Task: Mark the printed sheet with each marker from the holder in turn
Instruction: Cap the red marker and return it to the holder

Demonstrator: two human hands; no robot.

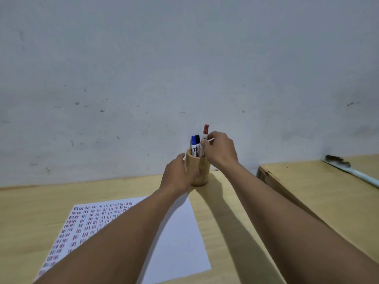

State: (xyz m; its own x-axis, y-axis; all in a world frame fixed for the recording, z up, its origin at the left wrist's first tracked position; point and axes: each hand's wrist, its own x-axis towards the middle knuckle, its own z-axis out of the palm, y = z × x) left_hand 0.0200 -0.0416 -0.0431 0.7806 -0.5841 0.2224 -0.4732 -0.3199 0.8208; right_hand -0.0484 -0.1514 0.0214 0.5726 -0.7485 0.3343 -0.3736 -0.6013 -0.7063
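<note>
Against wall, right hand [220, 150] pinches upright red marker [205, 138].

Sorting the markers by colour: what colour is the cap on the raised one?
Red, clearest in the head view.

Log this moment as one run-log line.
left hand: steadying holder | right hand: gripping red marker | sheet: flat

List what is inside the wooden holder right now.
Three markers stand in the wooden holder: blue-capped marker, black-capped marker, and red-capped marker, gripped by the right hand. Their lower ends are hidden by its wall and the left hand.
</note>
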